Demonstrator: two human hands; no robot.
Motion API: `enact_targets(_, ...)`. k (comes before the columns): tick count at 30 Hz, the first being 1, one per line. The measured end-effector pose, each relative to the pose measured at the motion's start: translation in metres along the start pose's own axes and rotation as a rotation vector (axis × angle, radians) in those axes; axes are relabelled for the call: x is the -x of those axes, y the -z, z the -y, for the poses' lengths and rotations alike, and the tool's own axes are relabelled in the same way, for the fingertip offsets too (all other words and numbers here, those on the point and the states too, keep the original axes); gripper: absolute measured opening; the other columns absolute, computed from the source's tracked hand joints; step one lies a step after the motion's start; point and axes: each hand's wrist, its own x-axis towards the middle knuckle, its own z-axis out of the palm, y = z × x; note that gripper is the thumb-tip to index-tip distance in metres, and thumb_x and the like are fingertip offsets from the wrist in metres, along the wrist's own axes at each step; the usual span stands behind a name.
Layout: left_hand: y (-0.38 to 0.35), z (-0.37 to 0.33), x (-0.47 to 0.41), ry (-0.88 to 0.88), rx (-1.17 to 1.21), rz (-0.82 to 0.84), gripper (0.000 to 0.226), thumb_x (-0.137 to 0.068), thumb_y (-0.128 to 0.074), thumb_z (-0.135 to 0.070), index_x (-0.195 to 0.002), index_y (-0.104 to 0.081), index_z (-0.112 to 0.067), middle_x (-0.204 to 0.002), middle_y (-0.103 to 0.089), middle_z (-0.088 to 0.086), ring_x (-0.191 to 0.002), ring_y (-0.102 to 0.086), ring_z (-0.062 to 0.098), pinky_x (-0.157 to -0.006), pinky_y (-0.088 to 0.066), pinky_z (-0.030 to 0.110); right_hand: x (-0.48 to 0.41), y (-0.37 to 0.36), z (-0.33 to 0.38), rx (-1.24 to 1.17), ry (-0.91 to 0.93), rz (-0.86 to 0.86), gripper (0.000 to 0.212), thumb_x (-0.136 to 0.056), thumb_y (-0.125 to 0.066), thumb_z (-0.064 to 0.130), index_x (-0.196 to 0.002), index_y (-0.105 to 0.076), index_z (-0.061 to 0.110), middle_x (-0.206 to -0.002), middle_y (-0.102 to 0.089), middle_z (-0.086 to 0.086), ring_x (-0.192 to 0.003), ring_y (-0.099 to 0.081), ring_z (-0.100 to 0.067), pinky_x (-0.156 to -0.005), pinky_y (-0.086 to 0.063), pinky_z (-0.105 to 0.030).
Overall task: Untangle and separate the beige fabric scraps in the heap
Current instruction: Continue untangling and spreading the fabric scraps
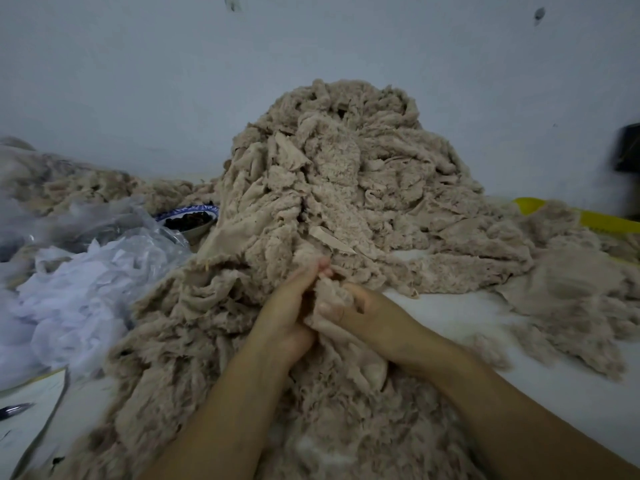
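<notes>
At the far left a pen (14, 410) lies on a sheet of paper (34, 389), beside crumpled white material (69, 299) and a clear plastic bag (121, 230). A patterned bowl (188, 220) with dark contents sits against the left foot of the heap (329, 174) of beige fabric scraps, which rises in the middle against the wall. At the heap's near foot, the left hand (291, 306) and right hand (370, 317) meet, fingers of each curled round one beige scrap (329, 299) held between them. Further right lie a smaller beige pile (571, 296) on the white surface (460, 313) and a yellow object (606, 221).
</notes>
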Motion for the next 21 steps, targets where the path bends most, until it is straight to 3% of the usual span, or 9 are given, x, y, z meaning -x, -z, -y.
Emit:
enact_targets(3, 0.0, -0.003, -0.004, -0.039, 0.152, -0.109, 0.021, -0.101, -0.052, -0.018, -0.093, -0.069, -0.011, -0.059, -0.064, 0.0, -0.048, -0.062, 0.008, -0.054, -0.058, 0.024, 0.001, 0.001, 0.007, -0.037, -0.004, -0.056, 0.056, -0.089, -0.056, 0.052, -0.093, -0.054, -0.004, -0.086, -0.057, -0.018, -0.081, -0.049, -0.022, -0.075, -0.041, -0.043)
enact_targets(5, -0.003, -0.002, -0.005, -0.033, 0.216, -0.143, 0.024, -0.105, -0.047, -0.017, -0.095, -0.066, -0.009, -0.052, -0.057, -0.001, -0.038, -0.053, 0.005, -0.042, -0.051, 0.018, 0.001, 0.002, 0.01, -0.029, -0.02, -0.046, 0.054, -0.096, -0.056, 0.041, -0.097, -0.052, -0.012, -0.092, -0.06, -0.025, -0.085, -0.055, -0.027, -0.078, -0.044, -0.054)
enact_targets(7, -0.004, -0.003, -0.007, -0.038, 0.269, -0.145, 0.023, -0.106, -0.046, -0.018, -0.095, -0.065, -0.008, -0.052, -0.053, -0.002, -0.035, -0.049, 0.004, -0.04, -0.048, 0.017, 0.0, 0.002, 0.011, -0.039, -0.014, -0.022, 0.039, -0.101, -0.055, 0.03, -0.085, -0.05, -0.006, -0.084, -0.054, -0.017, -0.078, -0.05, -0.029, -0.074, -0.041, -0.046)
enact_targets(9, -0.001, -0.002, -0.009, -0.058, 0.287, -0.14, 0.022, -0.106, -0.046, -0.018, -0.098, -0.064, -0.009, -0.055, -0.051, -0.003, -0.037, -0.045, 0.002, -0.044, -0.047, 0.016, 0.0, 0.002, 0.01, -0.064, -0.039, 0.009, 0.032, -0.101, -0.055, 0.025, -0.085, -0.053, -0.003, -0.085, -0.049, -0.01, -0.081, -0.044, -0.023, -0.074, -0.034, -0.038)
enact_targets(13, 0.007, 0.003, -0.016, -0.09, 0.259, -0.179, 0.022, -0.107, -0.042, -0.014, -0.1, -0.062, -0.01, -0.055, -0.05, -0.005, -0.039, -0.041, 0.001, -0.041, -0.038, 0.011, 0.0, 0.003, 0.008, -0.041, -0.104, 0.078, 0.032, -0.1, -0.056, 0.024, -0.086, -0.057, -0.006, -0.081, -0.051, -0.01, -0.074, -0.043, -0.024, -0.069, -0.034, -0.035)
enact_targets(16, 0.026, -0.014, -0.023, -0.154, 0.43, -0.282, 0.028, -0.108, -0.035, -0.01, -0.092, -0.058, -0.011, -0.063, -0.041, -0.005, -0.034, -0.036, 0.001, -0.034, -0.03, 0.011, 0.007, 0.01, 0.009, -0.103, -0.125, 0.071, 0.033, -0.096, -0.063, 0.028, -0.066, -0.057, 0.017, -0.061, -0.055, 0.004, -0.057, -0.05, -0.011, -0.054, -0.04, -0.023)
enact_targets(18, 0.029, -0.018, -0.022, -0.17, 0.424, -0.245, 0.025, -0.108, -0.04, -0.022, -0.094, -0.058, -0.011, -0.069, -0.049, -0.003, -0.042, -0.047, 0.001, -0.042, -0.039, 0.01, 0.005, 0.018, 0.007, -0.204, -0.111, -0.04, 0.03, -0.092, -0.064, 0.036, -0.065, -0.066, 0.023, -0.06, -0.065, 0.008, -0.056, -0.06, -0.01, -0.051, -0.046, -0.018)
enact_targets(19, 0.022, -0.012, -0.018, -0.129, 0.335, -0.148, 0.031, -0.104, -0.045, -0.035, -0.098, -0.061, -0.009, -0.074, -0.06, 0.001, -0.055, -0.059, 0.006, -0.055, -0.049, 0.013, 0.002, 0.022, 0.004, -0.247, -0.108, -0.128, 0.027, -0.093, -0.063, 0.039, -0.074, -0.072, 0.021, -0.068, -0.072, 0.006, -0.063, -0.068, -0.015, -0.055, -0.051, -0.018)
enact_targets(21, 0.003, 0.008, -0.012, -0.037, 0.044, 0.01, 0.069, -0.087, -0.048, -0.065, -0.111, -0.068, -0.003, -0.102, -0.074, 0.013, -0.094, -0.072, 0.022, -0.087, -0.056, 0.033, -0.003, 0.027, -0.004, -0.262, -0.113, -0.242, 0.027, -0.096, -0.059, 0.042, -0.099, -0.075, 0.02, -0.089, -0.078, 0.003, -0.083, -0.074, -0.016, -0.069, -0.057, -0.022)
